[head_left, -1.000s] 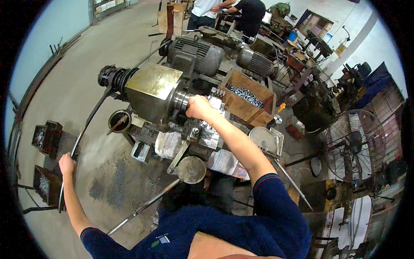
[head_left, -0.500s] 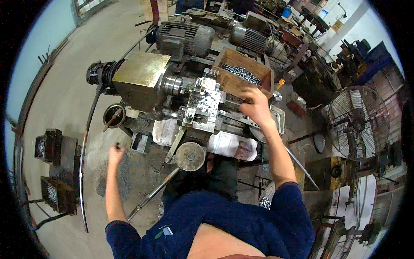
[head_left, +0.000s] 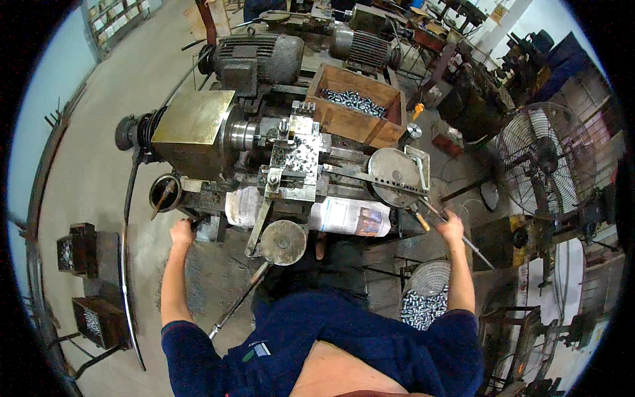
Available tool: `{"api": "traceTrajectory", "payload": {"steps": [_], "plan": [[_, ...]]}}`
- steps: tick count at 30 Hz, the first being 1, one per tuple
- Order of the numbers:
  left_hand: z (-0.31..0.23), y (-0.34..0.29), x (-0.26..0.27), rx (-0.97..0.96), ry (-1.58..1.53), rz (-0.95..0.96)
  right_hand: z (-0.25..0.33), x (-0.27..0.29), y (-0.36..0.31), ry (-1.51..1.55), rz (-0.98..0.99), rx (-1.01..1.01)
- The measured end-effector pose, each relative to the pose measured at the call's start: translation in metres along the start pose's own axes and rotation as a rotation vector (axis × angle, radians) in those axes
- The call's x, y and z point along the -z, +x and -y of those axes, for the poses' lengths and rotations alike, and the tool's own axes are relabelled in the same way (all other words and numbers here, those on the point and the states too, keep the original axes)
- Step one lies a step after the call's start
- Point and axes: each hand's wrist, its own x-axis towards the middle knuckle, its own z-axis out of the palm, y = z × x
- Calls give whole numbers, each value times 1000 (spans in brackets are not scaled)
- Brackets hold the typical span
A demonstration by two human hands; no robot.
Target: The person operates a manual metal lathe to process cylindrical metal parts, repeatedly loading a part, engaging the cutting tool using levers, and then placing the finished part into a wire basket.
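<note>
My left hand (head_left: 182, 232) is closed beside a small metal box (head_left: 211, 229) at the lathe's front left. A small dark thing shows at its fingertips, too small to name. My right hand (head_left: 452, 227) curls around a long metal lever (head_left: 477, 253) on the right, below the round handwheel disc (head_left: 393, 173). In the middle stands the lathe's tool slide (head_left: 296, 159), strewn with dark chips, facing the bright chuck (head_left: 245, 135). A second round disc (head_left: 284, 243) on an arm sits in front of my legs.
A wooden box (head_left: 357, 127) of shiny metal pieces stands behind the slide. By my right forearm is a woven basket (head_left: 427, 278) with similar pieces. Farther right stands a caged fan (head_left: 545, 159). Two dark bins (head_left: 99, 321) (head_left: 77, 250) are at far left; a long pole (head_left: 126, 284) rises nearby.
My right hand has moved from beside the wooden box down and right to the lever. My left hand has come closer to the small metal box. The view has shifted slightly.
</note>
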Motion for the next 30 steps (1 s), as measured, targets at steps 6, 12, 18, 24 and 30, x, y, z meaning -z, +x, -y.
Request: {"api": "traceTrajectory", "payload": {"steps": [6, 12, 18, 24, 30], "plan": [[-15, -90, 54, -53, -375, 153, -103, -30, -13, -374, 161, -327], [-95, -207, 119, -250, -1037, 497, -68, -34, -115, -230, 165, -179], [-134, -219, 89, -235, -646, 301, -12, -46, -195, 64, 131, -64], [-140, -215, 98, -224, -730, 377, 26, -19, -200, 148, 208, -179], [-140, -213, 96, -230, -694, 373, 22, -17, -194, 84, 219, -136]]}}
